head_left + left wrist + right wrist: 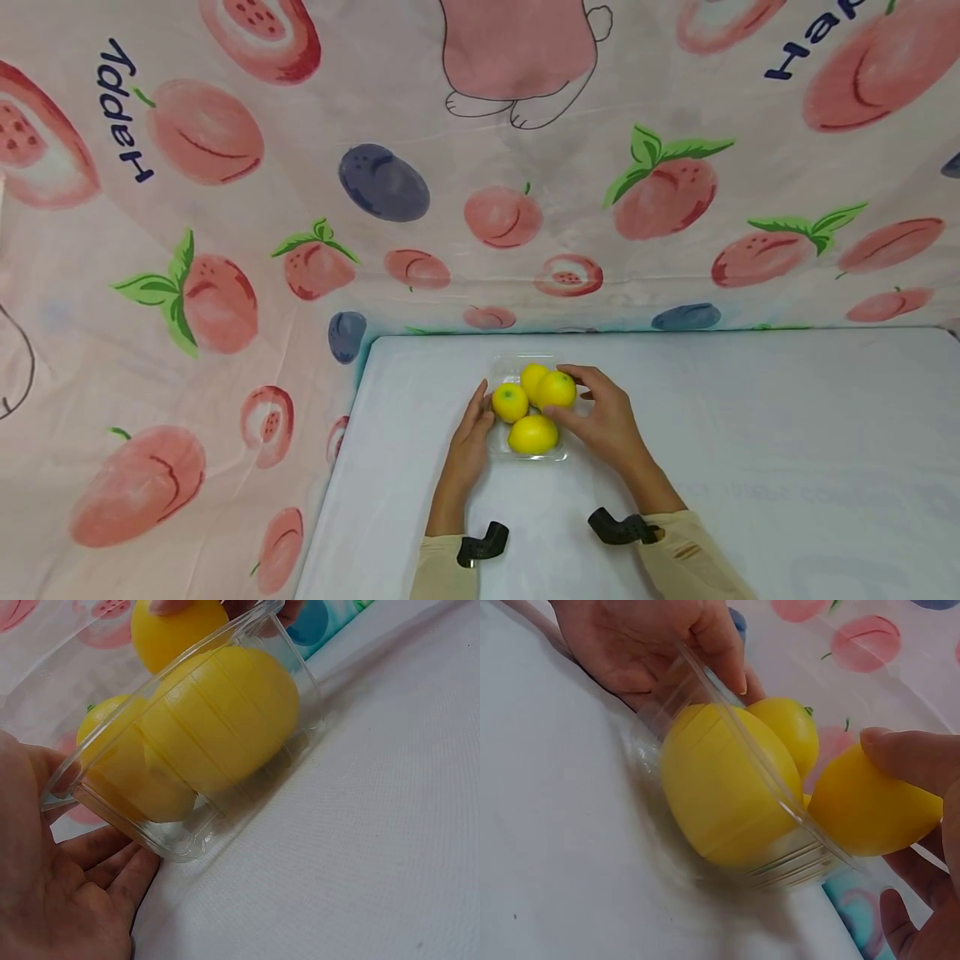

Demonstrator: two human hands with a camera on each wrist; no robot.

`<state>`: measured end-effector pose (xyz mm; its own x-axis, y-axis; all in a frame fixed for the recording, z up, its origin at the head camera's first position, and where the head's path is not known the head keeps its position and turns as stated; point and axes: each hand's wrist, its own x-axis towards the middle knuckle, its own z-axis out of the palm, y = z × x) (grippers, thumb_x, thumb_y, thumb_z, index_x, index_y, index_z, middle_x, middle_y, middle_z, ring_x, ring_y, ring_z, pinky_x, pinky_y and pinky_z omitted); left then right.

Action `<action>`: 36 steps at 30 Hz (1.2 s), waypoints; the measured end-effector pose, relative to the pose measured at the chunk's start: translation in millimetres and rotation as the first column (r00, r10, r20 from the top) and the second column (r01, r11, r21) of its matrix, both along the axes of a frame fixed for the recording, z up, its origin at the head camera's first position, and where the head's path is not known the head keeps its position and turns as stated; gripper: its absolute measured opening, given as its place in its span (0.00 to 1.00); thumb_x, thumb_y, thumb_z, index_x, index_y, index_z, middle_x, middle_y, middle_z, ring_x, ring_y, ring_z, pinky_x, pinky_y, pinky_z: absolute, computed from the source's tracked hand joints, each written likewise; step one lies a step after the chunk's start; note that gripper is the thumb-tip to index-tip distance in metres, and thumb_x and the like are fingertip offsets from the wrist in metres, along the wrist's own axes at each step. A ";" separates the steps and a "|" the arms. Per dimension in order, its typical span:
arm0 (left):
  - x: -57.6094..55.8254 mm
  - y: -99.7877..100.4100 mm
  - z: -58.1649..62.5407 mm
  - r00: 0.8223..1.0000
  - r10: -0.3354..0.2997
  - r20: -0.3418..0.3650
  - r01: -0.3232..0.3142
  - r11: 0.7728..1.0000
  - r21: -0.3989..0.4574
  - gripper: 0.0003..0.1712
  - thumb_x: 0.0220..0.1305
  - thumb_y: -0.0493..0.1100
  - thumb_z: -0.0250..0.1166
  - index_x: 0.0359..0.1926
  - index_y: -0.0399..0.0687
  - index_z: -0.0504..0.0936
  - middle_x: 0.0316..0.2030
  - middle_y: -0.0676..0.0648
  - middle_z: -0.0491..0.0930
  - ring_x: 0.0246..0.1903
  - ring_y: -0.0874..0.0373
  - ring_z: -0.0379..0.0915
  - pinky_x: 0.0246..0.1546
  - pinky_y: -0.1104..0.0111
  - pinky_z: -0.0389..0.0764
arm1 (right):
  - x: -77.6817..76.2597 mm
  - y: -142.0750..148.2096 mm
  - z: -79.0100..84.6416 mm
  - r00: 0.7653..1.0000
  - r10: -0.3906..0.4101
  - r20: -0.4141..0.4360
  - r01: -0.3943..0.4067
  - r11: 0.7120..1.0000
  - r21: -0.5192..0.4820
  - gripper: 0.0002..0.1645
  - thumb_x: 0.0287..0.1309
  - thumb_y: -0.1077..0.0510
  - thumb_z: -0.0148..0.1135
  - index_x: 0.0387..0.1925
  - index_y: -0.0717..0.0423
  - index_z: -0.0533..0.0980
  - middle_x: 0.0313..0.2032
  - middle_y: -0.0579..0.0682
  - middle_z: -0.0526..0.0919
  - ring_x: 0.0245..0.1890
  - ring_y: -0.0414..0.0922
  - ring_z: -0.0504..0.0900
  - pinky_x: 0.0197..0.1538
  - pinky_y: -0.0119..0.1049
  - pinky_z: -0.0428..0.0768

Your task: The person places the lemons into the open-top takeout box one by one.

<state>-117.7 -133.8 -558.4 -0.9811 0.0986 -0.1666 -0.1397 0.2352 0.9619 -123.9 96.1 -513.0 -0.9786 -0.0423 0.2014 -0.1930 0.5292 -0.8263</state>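
Four-sided and clear, a plastic tray [551,455] holds yellow lemons. One lemon [532,435] lies across the front, another [511,402] sits at the left, and a third [534,379] is at the back. My right hand [609,415] grips a lemon [557,390] between thumb and fingers at the tray's right side; in the right wrist view this lemon [874,806] sits higher than the rim. At the tray's left side, my left hand [470,442] rests with extended fingers against the wall, its thumb right at the rim [60,796] in the left wrist view.
The tray stands on a white-covered table [750,433], near its back edge. Behind and to the left hangs a pink cloth [420,50] printed with fruit. A black strap mount [483,543] is on the left wrist, another mount [621,527] on the right.
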 end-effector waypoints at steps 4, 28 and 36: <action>0.1 -0.2 -0.9 1.000 -0.003 -0.011 0.003 1.000 0.004 0.29 0.81 0.53 0.44 0.78 0.79 0.55 0.76 0.50 0.64 0.77 0.49 0.57 0.79 0.46 0.52 | 0.8 -4.2 -0.4 0.999 0.028 -0.021 -0.027 0.998 0.050 0.37 0.53 0.50 0.79 0.64 0.49 0.76 0.60 0.50 0.80 0.59 0.52 0.79 0.59 0.56 0.83; 1.3 -0.2 0.1 1.000 -0.017 0.001 0.017 1.000 0.013 0.30 0.81 0.55 0.44 0.79 0.75 0.55 0.77 0.52 0.62 0.77 0.51 0.56 0.79 0.49 0.54 | 1.8 -8.5 -8.3 0.995 0.082 -0.050 -0.069 0.975 0.212 0.36 0.53 0.52 0.79 0.62 0.56 0.76 0.61 0.56 0.80 0.62 0.55 0.79 0.68 0.55 0.76; 0.4 -1.6 -0.5 1.000 -0.020 0.005 0.020 1.000 0.017 0.29 0.81 0.57 0.44 0.78 0.80 0.55 0.78 0.53 0.60 0.78 0.52 0.55 0.79 0.48 0.53 | 1.7 -9.9 -11.2 0.993 0.076 -0.093 -0.053 0.972 0.228 0.36 0.51 0.52 0.80 0.61 0.56 0.76 0.60 0.57 0.80 0.61 0.56 0.80 0.66 0.55 0.77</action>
